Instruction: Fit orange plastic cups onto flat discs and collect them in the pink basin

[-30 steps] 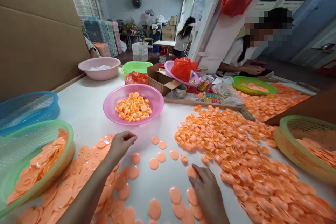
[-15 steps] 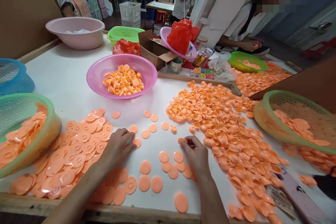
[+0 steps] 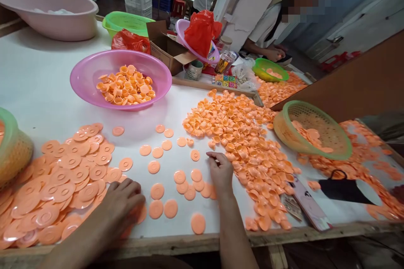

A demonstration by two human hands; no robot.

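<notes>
Flat round orange discs with a ring mark lie in a heap (image 3: 67, 164) at the left. My left hand (image 3: 124, 199) rests low over discs at that heap's right edge, fingers loosely bent and slightly apart; what lies under the fingertips is partly hidden. My right hand (image 3: 221, 170) hovers over the table just right of a single orange disc (image 3: 195, 155), its fingers a little apart with nothing seen in them. Beside it spreads a large pile of small orange cup-shaped pieces (image 3: 243, 134). Several loose discs (image 3: 170, 208) lie flat between my hands.
A pink basin (image 3: 80, 77) holds assembled-looking orange pieces. Green baskets stand at left (image 3: 19, 151) and right (image 3: 287, 134). A phone (image 3: 311, 206) and a black mask (image 3: 339, 189) lie at right. Behind are an open carton (image 3: 167, 48) and a seated person (image 3: 268, 29).
My view has turned to the right. The right hand has let go of its disc, which now lies flat on the table. My left hand has drawn back toward the front edge.
</notes>
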